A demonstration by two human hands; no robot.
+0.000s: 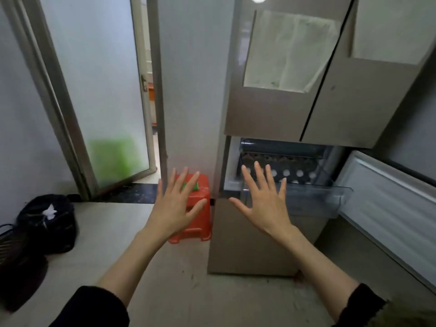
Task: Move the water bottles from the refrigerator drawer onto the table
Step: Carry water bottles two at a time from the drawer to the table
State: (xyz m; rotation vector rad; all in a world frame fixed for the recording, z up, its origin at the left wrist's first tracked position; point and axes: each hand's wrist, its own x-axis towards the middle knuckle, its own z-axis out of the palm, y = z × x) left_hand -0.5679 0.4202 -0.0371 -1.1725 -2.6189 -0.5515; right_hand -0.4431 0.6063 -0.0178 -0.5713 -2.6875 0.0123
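Holding nothing, the left hand and right hand spread flat, each grip wide open, before the open fridge drawer; white-capped bottles stand inside.

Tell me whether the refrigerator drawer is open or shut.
Open. The refrigerator drawer is pulled out below the closed upper doors, its clear front wall sticking forward, with white bottle caps visible inside.

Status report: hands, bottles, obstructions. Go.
Left hand, right hand open, empty. Bottles in open refrigerator drawer, white caps showing. Nothing blocking.
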